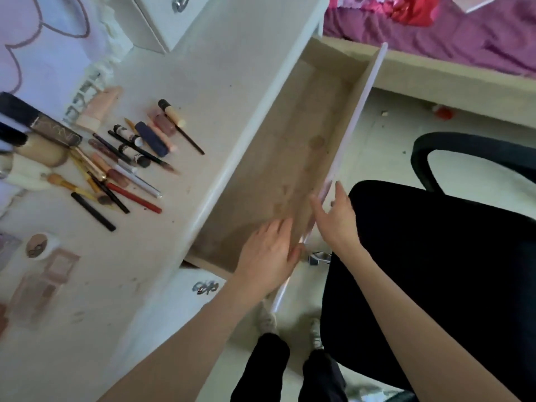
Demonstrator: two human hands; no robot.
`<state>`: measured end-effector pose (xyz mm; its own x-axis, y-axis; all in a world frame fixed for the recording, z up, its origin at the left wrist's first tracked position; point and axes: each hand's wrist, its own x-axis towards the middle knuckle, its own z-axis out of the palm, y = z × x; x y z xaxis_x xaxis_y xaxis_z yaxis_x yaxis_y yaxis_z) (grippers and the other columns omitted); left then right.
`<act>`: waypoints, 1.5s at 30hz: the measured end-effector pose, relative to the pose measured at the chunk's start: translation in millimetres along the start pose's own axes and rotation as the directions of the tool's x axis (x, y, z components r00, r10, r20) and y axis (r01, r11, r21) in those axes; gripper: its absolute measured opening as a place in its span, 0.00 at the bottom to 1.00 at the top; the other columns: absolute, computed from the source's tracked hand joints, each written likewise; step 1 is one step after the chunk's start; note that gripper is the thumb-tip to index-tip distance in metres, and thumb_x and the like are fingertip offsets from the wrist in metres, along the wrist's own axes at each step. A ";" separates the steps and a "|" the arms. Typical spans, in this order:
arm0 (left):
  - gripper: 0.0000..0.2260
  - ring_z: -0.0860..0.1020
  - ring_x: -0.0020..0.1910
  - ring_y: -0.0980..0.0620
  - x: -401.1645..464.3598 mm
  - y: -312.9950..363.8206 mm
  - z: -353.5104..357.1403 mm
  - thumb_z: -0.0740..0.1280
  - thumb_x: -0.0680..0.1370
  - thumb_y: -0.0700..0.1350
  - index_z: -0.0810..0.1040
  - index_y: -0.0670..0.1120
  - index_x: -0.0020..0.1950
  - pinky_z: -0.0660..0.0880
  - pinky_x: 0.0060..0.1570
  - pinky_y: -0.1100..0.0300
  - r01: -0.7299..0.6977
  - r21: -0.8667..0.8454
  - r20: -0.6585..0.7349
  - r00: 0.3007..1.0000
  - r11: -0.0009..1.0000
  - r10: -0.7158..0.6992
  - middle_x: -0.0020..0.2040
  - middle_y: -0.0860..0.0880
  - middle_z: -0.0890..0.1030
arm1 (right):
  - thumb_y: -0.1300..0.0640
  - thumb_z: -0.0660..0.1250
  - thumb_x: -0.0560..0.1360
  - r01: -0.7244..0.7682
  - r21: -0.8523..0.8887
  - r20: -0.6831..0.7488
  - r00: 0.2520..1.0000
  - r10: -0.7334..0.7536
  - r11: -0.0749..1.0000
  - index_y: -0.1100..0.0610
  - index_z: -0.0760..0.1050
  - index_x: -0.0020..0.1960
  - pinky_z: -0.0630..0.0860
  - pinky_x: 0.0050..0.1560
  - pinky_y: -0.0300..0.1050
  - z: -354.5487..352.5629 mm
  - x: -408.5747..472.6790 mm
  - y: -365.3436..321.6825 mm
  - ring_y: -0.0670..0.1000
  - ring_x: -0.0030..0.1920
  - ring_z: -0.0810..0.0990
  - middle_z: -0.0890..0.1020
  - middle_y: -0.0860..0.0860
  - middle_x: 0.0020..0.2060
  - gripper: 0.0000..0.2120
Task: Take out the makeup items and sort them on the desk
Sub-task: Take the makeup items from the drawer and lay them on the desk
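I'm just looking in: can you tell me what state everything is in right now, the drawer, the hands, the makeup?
Drawer: pulled out, nothing visible inside.
Left hand: fingers straight, flat on the inside of the drawer front.
Right hand: open, fingers against the drawer front's outer side.
Makeup items: lying on the desk in groups.
Chair: unoccupied.

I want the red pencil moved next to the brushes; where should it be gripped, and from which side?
Probably best pinched near its lower-right end, coming from above on the drawer side. The red pencil lies flat on the desk; that end juts free, while its upper-left end is tucked among other pencils and brushes.
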<state>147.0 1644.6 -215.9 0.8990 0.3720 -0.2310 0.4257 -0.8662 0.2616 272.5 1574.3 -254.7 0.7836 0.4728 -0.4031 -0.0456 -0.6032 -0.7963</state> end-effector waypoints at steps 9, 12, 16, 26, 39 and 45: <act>0.14 0.79 0.47 0.37 16.6 41.6 37.0 0.60 0.78 0.44 0.65 0.45 0.62 0.70 0.40 0.52 0.274 0.226 0.006 0.959 0.935 -0.283 0.49 0.40 0.81 | 0.56 0.59 0.77 -0.104 0.204 0.189 0.980 0.065 0.973 0.64 0.66 0.59 0.75 0.53 0.58 5.4 24.9 9.4 0.61 0.50 0.77 0.75 0.59 0.46 0.15; 0.14 0.78 0.47 0.36 15.7 47.1 39.1 0.59 0.77 0.43 0.64 0.45 0.62 0.67 0.38 0.53 0.288 0.216 0.028 0.953 0.933 -0.301 0.49 0.39 0.80 | 0.54 0.59 0.77 -0.077 0.188 0.157 0.986 0.047 0.979 0.66 0.65 0.60 0.73 0.50 0.52 2.5 22.3 13.4 0.60 0.51 0.76 0.77 0.60 0.51 0.17; 0.15 0.78 0.45 0.37 13.0 63.9 54.3 0.59 0.77 0.43 0.63 0.46 0.64 0.64 0.37 0.54 0.226 0.219 0.097 0.963 0.949 -0.251 0.47 0.40 0.81 | 0.54 0.59 0.77 -0.138 0.211 0.135 0.985 0.111 0.968 0.63 0.66 0.60 0.67 0.33 0.43 -6.4 18.8 39.6 0.53 0.37 0.74 0.75 0.52 0.40 0.16; 0.12 0.76 0.35 0.39 5.6 62.8 40.6 0.61 0.76 0.45 0.66 0.46 0.58 0.59 0.30 0.56 0.181 0.149 0.017 0.982 0.972 -0.186 0.40 0.43 0.80 | 0.50 0.57 0.77 -0.105 0.322 0.108 0.991 0.074 0.941 0.53 0.56 0.74 0.72 0.37 0.40 -10.1 3.7 41.4 0.45 0.36 0.75 0.75 0.48 0.35 0.26; 0.14 0.77 0.34 0.42 -1.6 27.1 -3.3 0.59 0.77 0.51 0.68 0.47 0.60 0.72 0.33 0.58 0.151 0.054 -0.043 0.988 0.987 -0.149 0.38 0.46 0.79 | 0.50 0.47 0.82 -0.033 0.458 0.166 0.985 -0.049 0.888 0.48 0.44 0.76 0.61 0.71 0.56 -7.4 -6.5 4.4 0.50 0.74 0.57 0.55 0.46 0.76 0.24; 0.17 0.75 0.46 0.45 -7.4 -9.3 -27.1 0.64 0.72 0.46 0.75 0.43 0.60 0.70 0.38 0.57 0.147 0.256 -0.228 0.970 0.955 -0.088 0.46 0.44 0.79 | 0.56 0.49 0.82 0.032 0.424 0.236 0.961 -0.144 0.905 0.51 0.42 0.76 0.61 0.72 0.53 22.7 0.8 -25.4 0.52 0.71 0.63 0.64 0.48 0.64 0.26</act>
<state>139.1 1659.0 -191.3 0.8576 0.5132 -0.0337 0.5127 -0.8582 -0.0237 260.2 1604.5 -245.0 0.6137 0.6926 -0.3790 -0.2794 -0.2584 -0.9247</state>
